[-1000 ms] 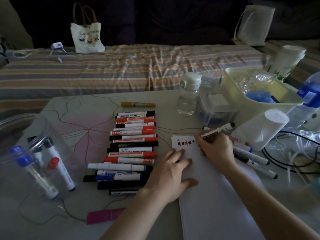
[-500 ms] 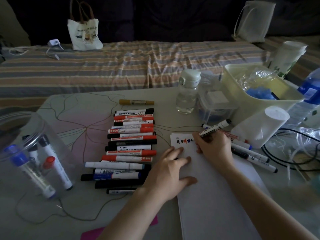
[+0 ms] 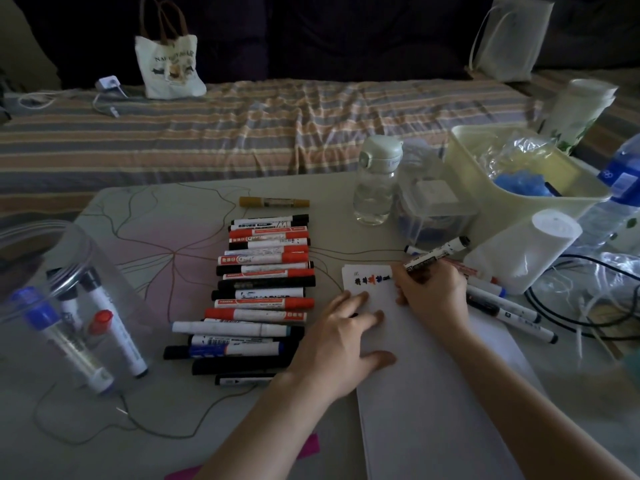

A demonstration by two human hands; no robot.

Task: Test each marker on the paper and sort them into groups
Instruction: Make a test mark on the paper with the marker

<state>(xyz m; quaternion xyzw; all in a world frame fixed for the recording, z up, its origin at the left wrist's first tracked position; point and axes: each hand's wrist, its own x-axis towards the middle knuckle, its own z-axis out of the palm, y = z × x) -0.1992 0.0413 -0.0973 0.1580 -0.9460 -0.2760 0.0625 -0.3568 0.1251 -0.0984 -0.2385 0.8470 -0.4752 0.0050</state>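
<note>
In the clear jar point(image 3: 52, 271), markers point(image 3: 114, 327); right hand point(image 3: 433, 296) gripping marker point(image 3: 436, 254), left hand point(image 3: 343, 334) flat.

Pale table point(image 3: 180, 216) with branching line pattern, row of markers point(image 3: 263, 289) at centre, white paper point(image 3: 433, 375) toward near edge, clear jar point(image 3: 52, 289) at left edge, water bottle point(image 3: 375, 188) and cream bin point(image 3: 512, 202) near far right corner.
</note>
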